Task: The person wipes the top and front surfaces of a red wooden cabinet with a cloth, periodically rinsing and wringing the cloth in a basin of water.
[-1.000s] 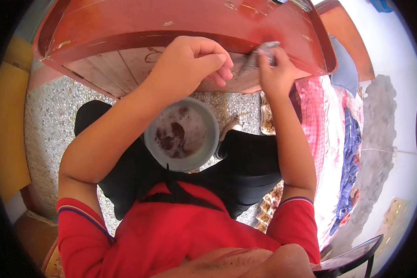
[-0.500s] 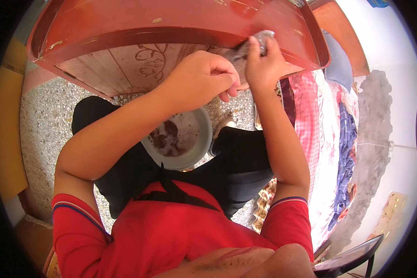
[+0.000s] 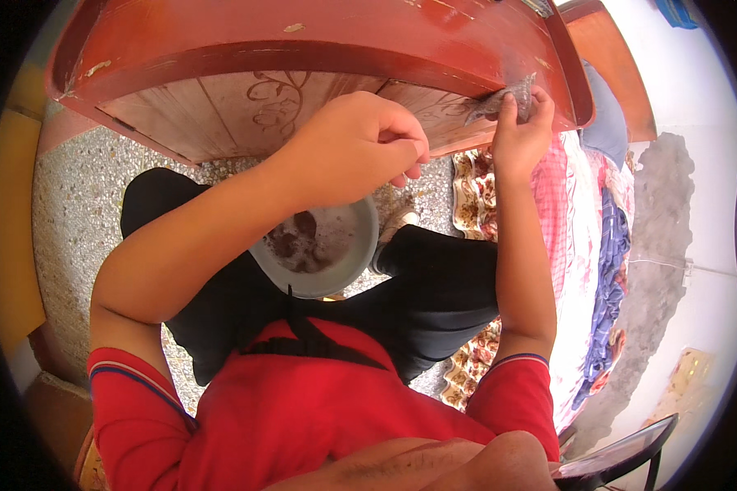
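My right hand grips a crumpled, wet-looking grey rag between thumb and fingers. The rag lies at the front edge of a red wooden cabinet, close to its right corner. My left hand hovers in front of the cabinet's patterned door, fingers curled loosely inward with nothing seen in them. Below it, between my knees, a pale round basin stands on the floor. Sudsy water and a dark brown patch show inside, partly covered by my left forearm.
A bed with pink checked and white bedding runs along my right, a blue cloth bunched on it. A flowered fabric edge hangs down beside my right arm. Yellow furniture stands at far left, past the speckled floor.
My right hand has moved right along the cabinet's front edge with the rag, toward the corner. The left hand has barely shifted and stays curled.
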